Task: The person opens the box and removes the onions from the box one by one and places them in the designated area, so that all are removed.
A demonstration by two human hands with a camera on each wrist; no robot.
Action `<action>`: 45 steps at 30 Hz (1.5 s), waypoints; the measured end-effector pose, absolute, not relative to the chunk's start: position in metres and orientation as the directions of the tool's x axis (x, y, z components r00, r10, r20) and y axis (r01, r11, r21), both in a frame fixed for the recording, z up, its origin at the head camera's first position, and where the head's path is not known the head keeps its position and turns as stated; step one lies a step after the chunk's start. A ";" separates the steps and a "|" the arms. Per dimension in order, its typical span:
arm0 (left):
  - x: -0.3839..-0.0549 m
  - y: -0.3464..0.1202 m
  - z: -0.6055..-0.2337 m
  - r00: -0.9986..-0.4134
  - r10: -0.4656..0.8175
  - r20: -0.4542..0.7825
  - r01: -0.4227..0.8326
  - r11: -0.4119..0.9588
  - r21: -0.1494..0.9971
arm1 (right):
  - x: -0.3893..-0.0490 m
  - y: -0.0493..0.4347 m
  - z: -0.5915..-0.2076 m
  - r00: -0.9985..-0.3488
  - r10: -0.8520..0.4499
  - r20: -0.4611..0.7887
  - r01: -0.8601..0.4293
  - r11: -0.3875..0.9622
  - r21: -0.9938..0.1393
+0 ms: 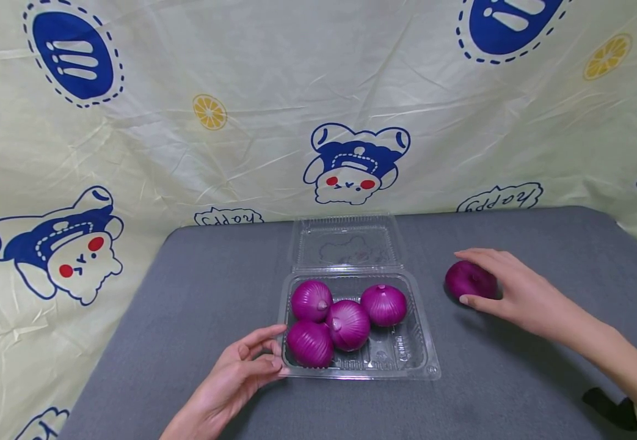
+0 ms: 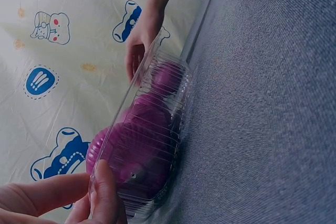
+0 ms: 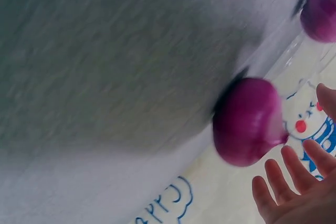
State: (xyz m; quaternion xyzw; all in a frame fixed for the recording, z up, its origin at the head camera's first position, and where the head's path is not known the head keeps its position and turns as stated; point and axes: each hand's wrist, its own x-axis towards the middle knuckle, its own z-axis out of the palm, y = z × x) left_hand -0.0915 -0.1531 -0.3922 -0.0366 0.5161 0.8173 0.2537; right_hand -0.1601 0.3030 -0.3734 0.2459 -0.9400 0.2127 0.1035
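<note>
Loose purple onion (image 1: pixel 465 281) is sitting on the grey bench (image 1: pixel 214 275) right of the clear box (image 1: pixel 359 373), its upper right edge hiding behind the right hand (image 1: pixel 527 299), whose spread fingers (image 3: pixel 298 168) are gripping nothing; its tip (image 3: pixel 284 138) is pointing up; the left hand (image 1: pixel 241 365) is pinching the box's left edge; a printed sheet (image 1: pixel 263 165) is hanging behind

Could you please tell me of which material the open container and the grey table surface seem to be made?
The container looks like thin, glossy clear plastic: the onions show through its ribbed wall. The grey table surface looks like matt woven cloth, because fine threads show in the left wrist view; which fibre, I cannot tell.
</note>
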 end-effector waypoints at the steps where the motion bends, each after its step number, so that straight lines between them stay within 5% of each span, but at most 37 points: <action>1: -0.092 -0.153 -0.392 -0.868 0.379 -0.320 -0.452 -0.339 0.825 | -0.158 0.300 -0.373 -0.853 -0.423 0.305 -0.513 0.786 -0.344; 32: -0.092 -0.154 -0.393 -0.869 0.386 -0.309 -0.446 -0.340 0.828 | -0.155 0.222 -0.374 -0.743 -0.622 0.246 -0.668 0.677 -0.308; 45: -0.092 -0.153 -0.393 -0.869 0.382 -0.315 -0.448 -0.337 0.828 | -0.157 0.210 -0.381 -0.746 -0.642 0.177 -0.655 0.662 -0.363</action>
